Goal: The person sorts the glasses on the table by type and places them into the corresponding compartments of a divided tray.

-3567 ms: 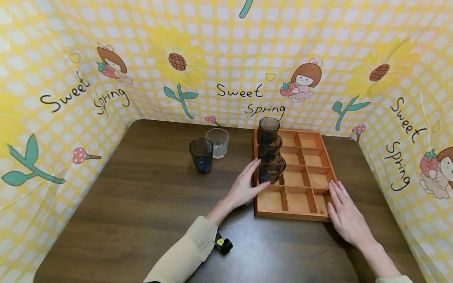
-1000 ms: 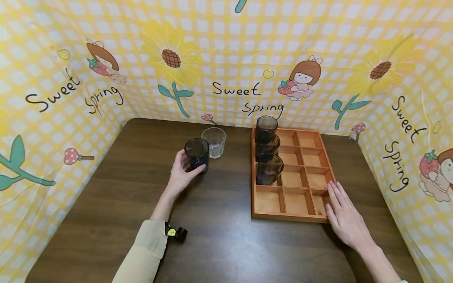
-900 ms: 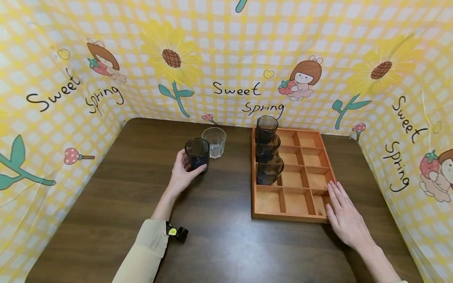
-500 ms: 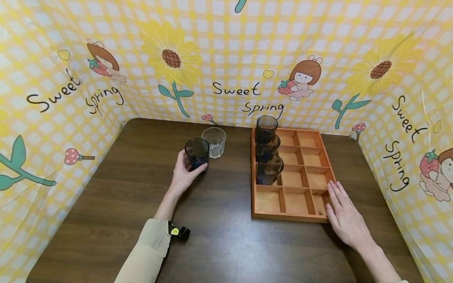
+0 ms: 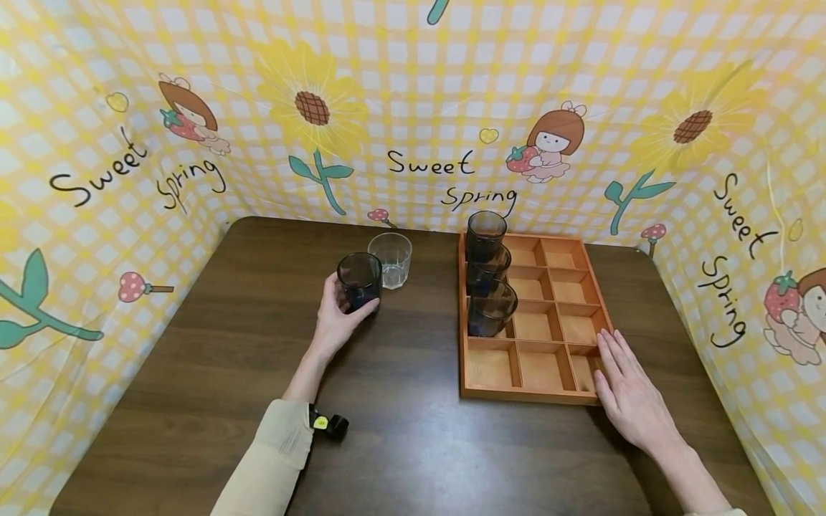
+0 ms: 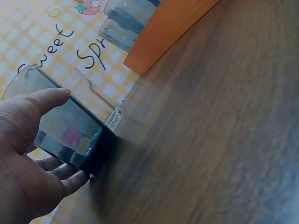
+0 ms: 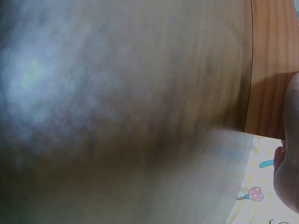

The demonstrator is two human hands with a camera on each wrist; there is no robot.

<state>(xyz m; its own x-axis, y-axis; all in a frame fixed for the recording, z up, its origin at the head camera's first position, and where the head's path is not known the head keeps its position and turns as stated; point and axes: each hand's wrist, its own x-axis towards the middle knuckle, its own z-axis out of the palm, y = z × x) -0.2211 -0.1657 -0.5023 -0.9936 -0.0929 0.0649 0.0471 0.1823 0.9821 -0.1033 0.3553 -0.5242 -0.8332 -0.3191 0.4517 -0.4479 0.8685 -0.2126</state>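
Observation:
My left hand (image 5: 337, 315) grips a dark smoky glass (image 5: 361, 278) left of the middle of the table, thumb on its near side and fingers round the far side. In the left wrist view the same dark glass (image 6: 70, 130) stands upright with its base at the tabletop. A clear glass (image 5: 392, 261) sits right behind it. My right hand (image 5: 632, 398) rests on the near right corner of a wooden compartment tray (image 5: 525, 395). Three more dark glasses stand in the tray's left column: the back one (image 5: 487, 236), the middle one (image 5: 488, 266) and the front one (image 5: 492, 309).
The brown wooden table (image 5: 400, 401) is enclosed at the back and sides by a yellow checked cloth (image 5: 413, 93). Thin dividers split the tray into several square cells. A black strap with a small device (image 5: 330, 426) is on the left wrist.
Earlier the left hand was at the front glass in the tray; it has since moved left and taken hold of the separate dark glass. Over the last second both hands stay nearly still.

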